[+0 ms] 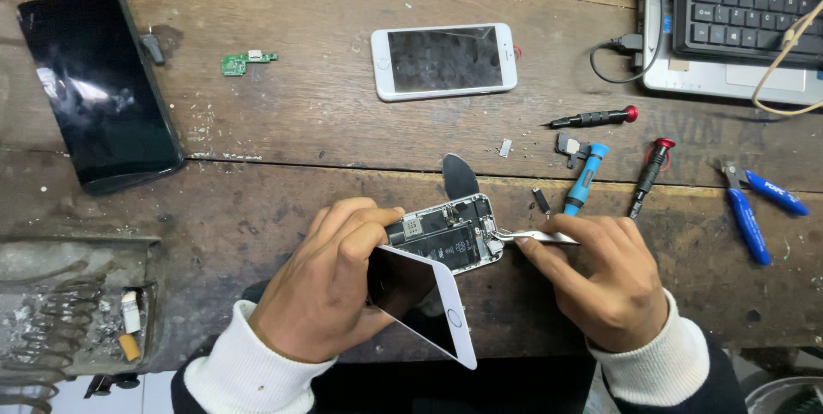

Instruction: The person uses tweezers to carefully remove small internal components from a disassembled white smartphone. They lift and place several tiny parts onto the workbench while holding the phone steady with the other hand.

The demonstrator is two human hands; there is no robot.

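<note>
- Worn wooden workbench [283, 123], scratched and stained, filling the view, with tools and phone parts scattered across it.
- Along the top right edge, a laptop [729, 71] with a black keyboard [746, 3] sitting on it, cables trailing off to the left.
- At far left, a large dark phone [99, 84] lying face up at a slant, well apart from both hands.
- Near top centre, a white phone [444, 60] lying flat, long axis running left to right.
- At the near edge, the opened phone [450, 238]: body flat on the bench with battery and boards exposed, long axis slanting from lower left to upper right.
- Hinged up from that body, its white-framed screen [429, 303], tilted toward the camera with the home button end nearest.
- Left hand [330, 290] wrapped around the raised screen and the body's left end, fingers curled shut on it.
- Right hand [604, 281] pinched closed on metal tweezers [536, 238], pointing left, tips touching the body's upper right corner.
- Right hand therefore the nearer of the 2 to that corner, reaching in along the bench from the right.
- Right of the hands: blue cutters [754, 208], 2 red-capped screwdrivers [650, 176], 1 blue-handled driver [585, 178].
- Smallest: a green circuit board [247, 61] at upper left, loose metal bits near the drivers.
</note>
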